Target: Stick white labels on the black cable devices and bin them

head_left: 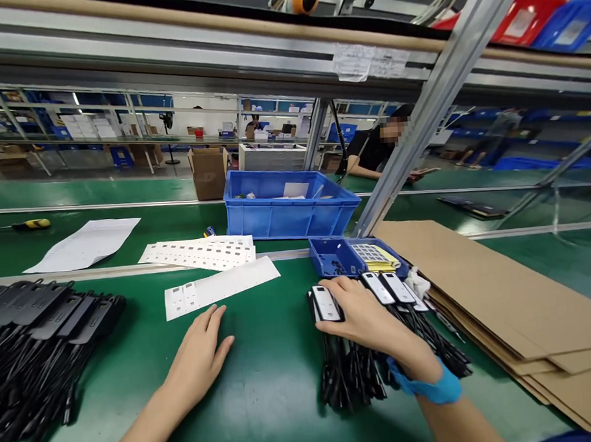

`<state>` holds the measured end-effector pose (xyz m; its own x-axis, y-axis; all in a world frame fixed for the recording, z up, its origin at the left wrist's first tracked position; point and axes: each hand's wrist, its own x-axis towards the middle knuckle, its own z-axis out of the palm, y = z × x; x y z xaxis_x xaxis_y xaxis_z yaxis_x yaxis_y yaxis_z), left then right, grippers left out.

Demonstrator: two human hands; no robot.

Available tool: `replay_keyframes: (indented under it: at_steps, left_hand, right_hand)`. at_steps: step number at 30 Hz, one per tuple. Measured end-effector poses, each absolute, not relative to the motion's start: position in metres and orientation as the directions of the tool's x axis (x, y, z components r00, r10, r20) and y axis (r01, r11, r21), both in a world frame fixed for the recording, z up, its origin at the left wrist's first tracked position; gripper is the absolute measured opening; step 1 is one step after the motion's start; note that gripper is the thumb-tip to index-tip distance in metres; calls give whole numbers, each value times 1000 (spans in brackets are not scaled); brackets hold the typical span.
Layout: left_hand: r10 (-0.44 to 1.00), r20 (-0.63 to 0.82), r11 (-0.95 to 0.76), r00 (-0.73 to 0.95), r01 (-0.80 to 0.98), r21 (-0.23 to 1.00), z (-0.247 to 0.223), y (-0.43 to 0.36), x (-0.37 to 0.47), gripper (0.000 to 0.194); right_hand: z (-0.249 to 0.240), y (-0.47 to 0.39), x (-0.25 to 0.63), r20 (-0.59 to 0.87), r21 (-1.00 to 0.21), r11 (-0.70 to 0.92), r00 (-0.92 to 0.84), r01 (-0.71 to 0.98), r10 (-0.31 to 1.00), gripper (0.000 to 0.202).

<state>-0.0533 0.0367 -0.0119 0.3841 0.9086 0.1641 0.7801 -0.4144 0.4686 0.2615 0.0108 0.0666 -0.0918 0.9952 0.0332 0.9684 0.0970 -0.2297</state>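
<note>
My left hand [198, 353] lies low over the green bench, fingers stretched out and holding nothing. Just beyond it is a white label sheet [224, 285] with a few small stickers at its left end. My right hand [358, 314] has its thumb and fingers around the edges of a flat black cabled device with a white label [326, 304]. That device sits at the left of a row of similar ones, and my hand hides some of them. More labelled devices [387, 287] show past my knuckles, with black cables [352, 374] hanging toward me.
Black cabled devices [51, 316] are piled at left. Further sticker sheets [202, 252], white paper [86, 244] and a screwdriver [31, 224] lie behind. A large blue bin [290, 214], small blue tray [332, 257], metal post [433, 99] and cardboard sheets [494, 289] stand around. A person [378, 149] leans opposite.
</note>
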Motion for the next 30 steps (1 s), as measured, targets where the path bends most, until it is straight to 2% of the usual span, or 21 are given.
replay_keyframes:
  at_steps: [3, 6, 10, 12, 14, 17, 18, 19, 21, 26, 30]
  left_hand:
    - [908, 140, -418, 394, 875, 246, -16, 41, -55, 49]
    - [928, 66, -372, 367, 922, 105, -15, 39, -53, 52]
    - [945, 55, -325, 322, 945, 36, -14, 38, -50, 58]
    - [955, 79, -290, 287, 957, 22, -13, 39, -51, 58]
    - [965, 110, -242, 240, 970, 5, -11, 42, -55, 53]
    - [976, 157, -152, 153, 988, -21, -5, 46, -65, 38]
    - [978, 166, -126, 129, 992, -29, -3, 47, -68, 35]
    - [979, 170, -106, 110, 994, -35, -2, 49, -71, 33]
    - [981, 169, -86, 92, 995, -41, 0, 51, -76, 33]
    - [982, 168, -81, 87, 996, -46, -5, 56, -78, 30]
    - [982, 172, -78, 84, 996, -39, -6, 57, -77, 28]
  right_hand:
    - [54, 12, 286, -50, -180, 55, -65, 982, 997, 64]
    - [46, 17, 290, -102, -63, 13, -20, 998, 995, 70]
    - [57, 25, 259, -72, 208, -53, 69, 977, 995, 77]
    - [67, 31, 231, -33, 235, 18, -10, 972, 999, 79]
    - [75, 42, 198, -14, 131, 199, -199, 971, 980, 70]
    - [75, 68, 145, 18, -187, 482, -488, 856, 873, 46]
    - [70, 79, 128, 26, -284, 522, -537, 804, 843, 40]
    - [64, 92, 112, 27, -333, 541, -566, 772, 824, 36]
    - [49, 116, 83, 29, -366, 542, -573, 756, 819, 30]
    - [21, 146, 41, 60, -353, 475, -487, 806, 871, 27]
    - [18, 133, 39, 167, -373, 489, -461, 789, 872, 21]
